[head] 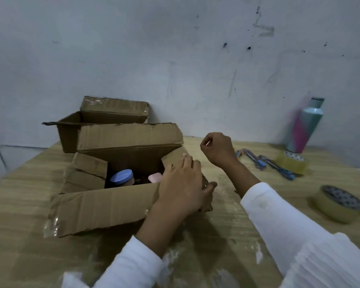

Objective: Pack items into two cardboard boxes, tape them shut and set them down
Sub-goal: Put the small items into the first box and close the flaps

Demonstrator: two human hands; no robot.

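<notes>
Pale wood-grain table point(226, 225), smeared with white, runs up to a scuffed grey wall point(175, 59). On my feed the near cardboard box point(104, 206) sits open left of centre, with a blue-lidded jar point(122, 177) and a pink item point(155, 177) inside. The second cardboard box point(71, 138) stands just behind it against the wall. My left hand point(181, 188) lies flat on the near box's right flap, fingers straight and pressing. My right hand point(217, 149) hovers to the right, fingers curled in. I cannot tell whether it pinches anything. Two tape rolls point(339, 204) and a bottle point(304, 125) stand far right.
</notes>
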